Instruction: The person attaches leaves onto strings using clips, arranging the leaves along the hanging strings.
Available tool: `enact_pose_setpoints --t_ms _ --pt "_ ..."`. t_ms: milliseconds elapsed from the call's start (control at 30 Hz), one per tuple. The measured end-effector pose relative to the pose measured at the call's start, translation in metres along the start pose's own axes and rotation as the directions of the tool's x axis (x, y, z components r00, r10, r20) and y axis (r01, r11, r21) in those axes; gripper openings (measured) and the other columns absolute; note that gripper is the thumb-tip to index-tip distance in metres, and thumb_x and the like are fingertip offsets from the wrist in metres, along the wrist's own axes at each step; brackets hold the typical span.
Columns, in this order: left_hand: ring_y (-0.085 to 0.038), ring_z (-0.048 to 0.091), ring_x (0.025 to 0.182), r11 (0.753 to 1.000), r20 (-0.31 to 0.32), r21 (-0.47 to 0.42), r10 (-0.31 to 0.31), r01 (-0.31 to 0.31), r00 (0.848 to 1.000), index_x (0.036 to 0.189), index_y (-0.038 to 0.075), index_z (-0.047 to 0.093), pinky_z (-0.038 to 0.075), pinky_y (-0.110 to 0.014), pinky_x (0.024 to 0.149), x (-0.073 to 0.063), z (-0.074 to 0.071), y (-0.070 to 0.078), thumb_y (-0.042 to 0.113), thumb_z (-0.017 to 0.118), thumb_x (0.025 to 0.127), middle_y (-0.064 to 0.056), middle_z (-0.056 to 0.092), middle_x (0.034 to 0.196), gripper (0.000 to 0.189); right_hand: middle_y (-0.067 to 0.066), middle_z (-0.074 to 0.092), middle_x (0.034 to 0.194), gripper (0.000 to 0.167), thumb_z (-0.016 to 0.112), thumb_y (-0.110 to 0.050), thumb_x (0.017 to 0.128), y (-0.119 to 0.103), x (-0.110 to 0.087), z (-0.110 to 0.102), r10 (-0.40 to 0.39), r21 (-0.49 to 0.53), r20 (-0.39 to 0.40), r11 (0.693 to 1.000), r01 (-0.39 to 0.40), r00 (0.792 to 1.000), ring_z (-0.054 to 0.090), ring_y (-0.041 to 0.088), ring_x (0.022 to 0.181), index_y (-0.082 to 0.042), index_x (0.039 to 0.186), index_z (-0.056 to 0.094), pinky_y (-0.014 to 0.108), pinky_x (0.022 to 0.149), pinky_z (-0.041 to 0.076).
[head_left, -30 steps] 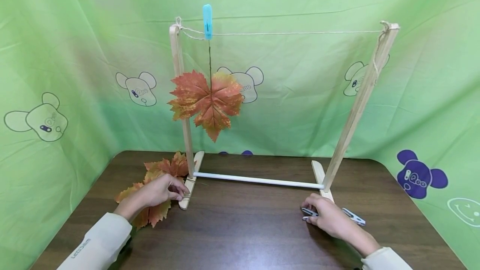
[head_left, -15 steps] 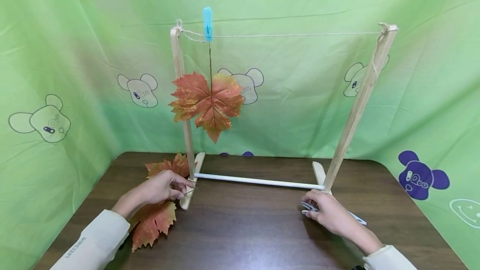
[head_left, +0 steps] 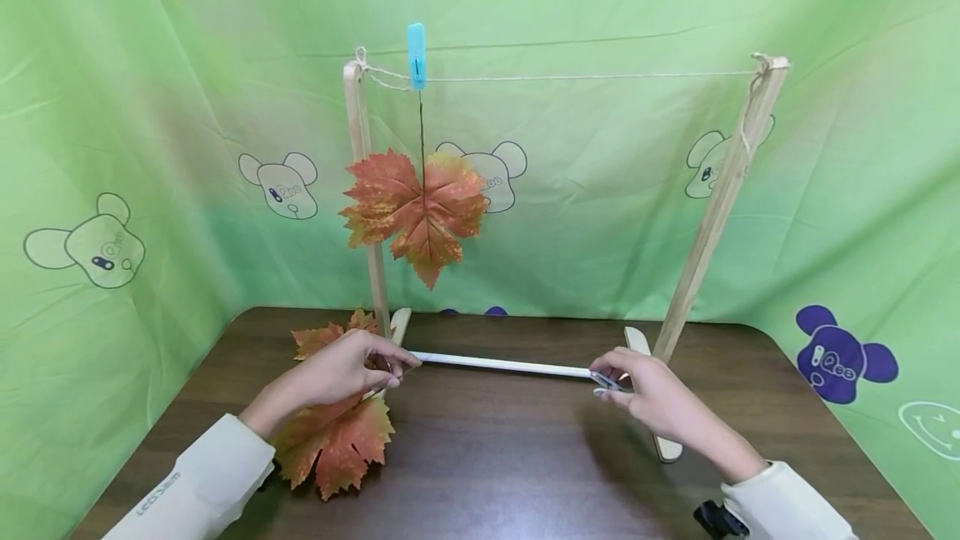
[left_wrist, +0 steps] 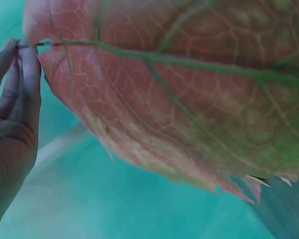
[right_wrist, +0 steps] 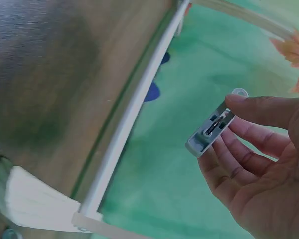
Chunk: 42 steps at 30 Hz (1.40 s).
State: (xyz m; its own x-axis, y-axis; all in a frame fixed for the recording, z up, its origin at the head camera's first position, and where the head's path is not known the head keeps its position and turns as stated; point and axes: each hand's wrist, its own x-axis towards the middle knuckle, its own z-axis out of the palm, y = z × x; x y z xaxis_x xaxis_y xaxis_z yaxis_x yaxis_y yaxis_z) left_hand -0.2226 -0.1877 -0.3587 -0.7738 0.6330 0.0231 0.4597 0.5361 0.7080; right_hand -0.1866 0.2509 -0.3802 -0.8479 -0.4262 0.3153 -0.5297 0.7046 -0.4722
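Note:
My left hand pinches the thin stem of an orange-red artificial maple leaf, whose blade hangs below the hand. In the left wrist view, the veined leaf fills much of the picture, its stem at the fingertips. Between the thumb and fingers of my right hand is a grey clothespin, its metal spring showing. A similar leaf hangs by its stem from a blue clothespin, clipped to the string near its left end.
Two wooden posts, the left post and right post, carry the string. A white rod joins them low down. Another leaf lies on the brown table behind my left hand. Green printed cloth surrounds the table.
My left hand has lifted the leaf by its stem and moved right, away from the leaf behind. My right hand has risen slightly and moved left with the grey clothespin.

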Motion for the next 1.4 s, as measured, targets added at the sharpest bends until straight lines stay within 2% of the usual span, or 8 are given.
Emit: enact_pose_setpoints --t_ms 233,333,533,767,933,1100,1300,1400 --pt "-0.011 0.068 0.078 0.999 -0.101 0.036 0.008 -0.005 0.995 0.125 0.008 0.076 0.055 -0.022 0.066 0.013 0.003 0.017 -0.001 0.071 0.097 0.0 0.075 0.089 0.03 0.0 0.073 0.099 0.025 0.081 0.001 0.085 -0.013 0.013 -0.014 0.019 0.014 -0.035 1.0 -0.019 0.999 0.067 0.011 0.089 -0.007 0.108 0.074 0.029 0.079 0.057" --pt "-0.012 0.071 0.085 0.999 -0.151 0.053 0.013 -0.005 0.988 0.125 0.009 0.076 0.055 -0.022 0.069 0.018 0.003 0.024 -0.001 0.072 0.096 0.0 0.076 0.088 0.031 -0.001 0.074 0.102 0.025 0.08 0.0 0.087 -0.019 0.019 -0.021 0.019 0.015 -0.05 1.0 -0.018 0.999 0.069 0.014 0.091 -0.007 0.11 0.074 0.03 0.081 0.058" --pt "-0.015 0.071 0.08 1.0 -0.241 0.003 0.023 -0.023 0.97 0.122 0.009 0.077 0.055 -0.022 0.065 0.028 0.005 0.042 -0.002 0.073 0.095 -0.008 0.078 0.092 0.03 0.0 0.076 0.104 0.026 0.08 -0.003 0.089 -0.032 0.034 -0.036 0.021 0.026 -0.057 0.999 -0.019 0.998 0.071 0.017 0.095 -0.006 0.114 0.074 0.03 0.083 0.058" --pt "-0.013 0.069 0.077 0.998 -0.336 -0.049 0.017 -0.035 0.942 0.12 0.013 0.078 0.052 -0.023 0.06 0.045 0.007 0.065 0.003 0.075 0.095 -0.003 0.077 0.093 0.027 0.003 0.077 0.106 0.027 0.08 -0.005 0.09 -0.046 0.046 -0.053 0.027 0.049 -0.072 0.999 -0.024 0.997 0.07 0.02 0.1 -0.007 0.116 0.074 0.03 0.085 0.057" --pt "-0.012 0.066 0.072 0.994 -0.37 -0.096 0.01 -0.049 0.929 0.118 0.014 0.079 0.049 -0.024 0.056 0.058 0.007 0.081 0.005 0.076 0.095 -0.002 0.076 0.092 0.025 0.005 0.077 0.109 0.029 0.079 -0.006 0.092 -0.052 0.053 -0.062 0.046 0.092 -0.059 0.995 -0.041 0.997 0.07 0.021 0.104 -0.007 0.12 0.073 0.029 0.087 0.057" --pt "-0.014 0.068 0.074 0.991 -0.412 -0.117 0.01 -0.064 0.911 0.116 0.014 0.079 0.054 -0.026 0.061 0.067 0.006 0.096 0.007 0.078 0.094 -0.002 0.076 0.092 0.023 0.007 0.076 0.111 0.029 0.077 -0.004 0.093 -0.059 0.061 -0.066 0.034 0.134 -0.054 0.991 -0.027 0.998 0.069 0.021 0.105 -0.005 0.121 0.072 0.026 0.09 0.058" --pt "-0.011 0.069 0.083 0.995 -0.459 -0.04 0.067 -0.095 0.886 0.116 0.014 0.079 0.058 -0.03 0.075 0.076 0.001 0.112 0.007 0.077 0.095 0.0 0.077 0.094 0.023 0.008 0.075 0.109 0.027 0.075 -0.001 0.093 -0.066 0.071 -0.074 0.027 0.132 -0.072 0.991 -0.017 0.997 0.069 0.012 0.101 -0.004 0.12 0.072 0.026 0.091 0.059" --pt "-0.012 0.069 0.082 0.993 -0.477 -0.034 0.084 -0.114 0.875 0.117 0.014 0.078 0.057 -0.029 0.076 0.08 -0.004 0.12 0.007 0.077 0.095 -0.001 0.077 0.094 0.023 0.009 0.075 0.108 0.027 0.075 -0.001 0.094 -0.07 0.075 -0.079 0.022 0.137 -0.078 0.99 -0.012 0.997 0.069 0.012 0.1 -0.004 0.12 0.072 0.024 0.089 0.058"
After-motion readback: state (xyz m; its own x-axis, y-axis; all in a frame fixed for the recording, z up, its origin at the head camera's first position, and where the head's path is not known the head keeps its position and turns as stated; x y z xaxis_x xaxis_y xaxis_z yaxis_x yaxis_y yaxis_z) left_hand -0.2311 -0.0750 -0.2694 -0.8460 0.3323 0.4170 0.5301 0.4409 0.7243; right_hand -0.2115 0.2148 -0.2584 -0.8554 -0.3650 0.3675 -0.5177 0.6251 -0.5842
